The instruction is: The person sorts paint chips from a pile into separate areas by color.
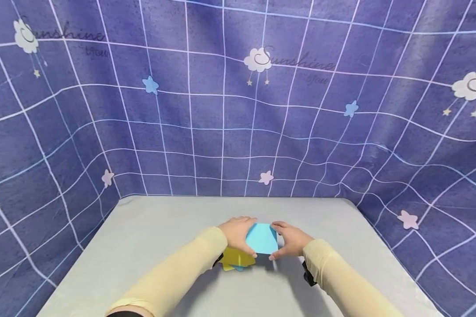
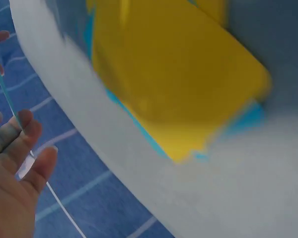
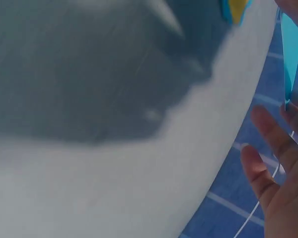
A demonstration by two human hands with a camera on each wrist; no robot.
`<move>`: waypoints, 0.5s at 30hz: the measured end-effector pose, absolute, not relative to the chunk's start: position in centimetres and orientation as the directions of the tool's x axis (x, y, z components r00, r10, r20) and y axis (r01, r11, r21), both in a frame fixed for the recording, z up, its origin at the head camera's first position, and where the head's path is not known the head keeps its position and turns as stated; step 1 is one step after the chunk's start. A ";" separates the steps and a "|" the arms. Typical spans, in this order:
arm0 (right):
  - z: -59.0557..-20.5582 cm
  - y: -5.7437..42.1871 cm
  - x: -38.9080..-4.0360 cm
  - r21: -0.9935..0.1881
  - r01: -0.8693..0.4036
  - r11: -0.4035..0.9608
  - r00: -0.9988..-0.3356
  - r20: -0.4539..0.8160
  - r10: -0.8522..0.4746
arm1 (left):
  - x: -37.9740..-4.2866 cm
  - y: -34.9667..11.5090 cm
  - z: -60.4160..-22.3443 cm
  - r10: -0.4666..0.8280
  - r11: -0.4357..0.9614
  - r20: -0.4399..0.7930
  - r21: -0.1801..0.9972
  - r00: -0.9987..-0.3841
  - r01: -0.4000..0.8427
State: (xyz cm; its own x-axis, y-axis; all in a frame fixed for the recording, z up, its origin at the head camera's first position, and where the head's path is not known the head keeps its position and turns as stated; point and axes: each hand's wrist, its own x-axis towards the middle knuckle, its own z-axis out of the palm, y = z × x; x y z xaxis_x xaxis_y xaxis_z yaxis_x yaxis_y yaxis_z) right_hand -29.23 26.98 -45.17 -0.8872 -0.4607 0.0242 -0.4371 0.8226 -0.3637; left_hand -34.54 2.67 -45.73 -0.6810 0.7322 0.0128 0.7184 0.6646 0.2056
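A light blue paper sheet [image 1: 262,238] is held up over the table between the two hands. The left hand [image 1: 236,234] grips its left side, fingers at the upper corner and thumb by the lower edge. On the opposite side, the right hand [image 1: 294,240] holds the sheet's right corners between fingers and thumb. Both wrist views show the sheet [image 3: 290,54] nearly edge-on at the fingers. Beneath the left wrist lies a loose pile of yellow sheets [image 2: 179,74], with blue sheet corners [image 2: 246,119] sticking out from under it; the forearm hides part of the pile.
The pale grey table [image 1: 170,215] spreads around the hands, with their shadows on it. A blue-purple curtain [image 1: 206,114] with a grid, stars and clouds encloses its back and sides. Each wrist carries a black strapped device [image 1: 309,274] below the cream sleeve [image 1: 341,277].
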 end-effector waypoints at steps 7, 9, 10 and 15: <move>-45.7 30.1 -28.1 -0.404 -0.397 0.824 -0.894 -0.032 -0.447 | -33.8 6.3 -47.6 0.742 0.659 -0.012 0.196 -0.670 0.726; -45.7 31.0 -27.7 -0.431 -0.386 0.816 -0.894 -0.042 -0.445 | -33.4 7.4 -47.8 0.742 0.660 -0.023 0.199 -0.670 0.725; -45.8 31.5 -27.6 -0.434 -0.383 0.815 -0.896 -0.042 -0.443 | -33.3 8.0 -47.8 0.741 0.662 -0.027 0.198 -0.671 0.723; -46.3 33.1 -26.8 -0.445 -0.333 0.832 -0.912 -0.072 -0.403 | -32.9 10.3 -48.0 0.736 0.673 -0.042 0.148 -0.675 0.725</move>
State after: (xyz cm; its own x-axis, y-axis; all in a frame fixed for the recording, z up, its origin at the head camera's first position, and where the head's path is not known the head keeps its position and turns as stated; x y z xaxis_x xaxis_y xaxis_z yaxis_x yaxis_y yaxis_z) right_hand -26.78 33.15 -46.29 -0.9122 -0.4033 -0.0722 -0.3325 0.8317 -0.4446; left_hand -32.86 10.26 -47.97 -0.6752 0.7364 -0.0418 0.7248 0.6729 0.1477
